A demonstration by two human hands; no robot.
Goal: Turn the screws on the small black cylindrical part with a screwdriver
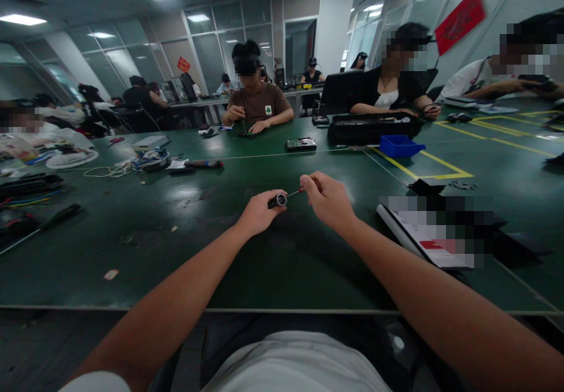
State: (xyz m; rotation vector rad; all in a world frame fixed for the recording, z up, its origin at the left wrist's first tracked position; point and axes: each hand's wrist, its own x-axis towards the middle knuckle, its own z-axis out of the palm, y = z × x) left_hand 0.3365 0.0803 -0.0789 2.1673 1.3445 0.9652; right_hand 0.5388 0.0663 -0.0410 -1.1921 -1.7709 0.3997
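Observation:
Over the middle of the green table, my left hand (257, 213) is closed around a small black cylinder with a silver-rimmed round end (281, 200), which looks like a flashlight head. That round end faces me. To its right, my right hand (328, 198) pinches a thin screwdriver (294, 193) with a metal shaft and a bit of red by the fingers. The shaft points left, its tip at the rim of the cylinder; whether it touches is too small to tell. Most of the screwdriver's handle is hidden inside my right hand.
On the green table (176, 274), a hard drive (301, 144) and blue tray (400, 146) lie beyond my hands. A white box (423, 236) sits right, a long screwdriver (61, 215) left. A co-worker in a brown shirt (259, 104) works opposite.

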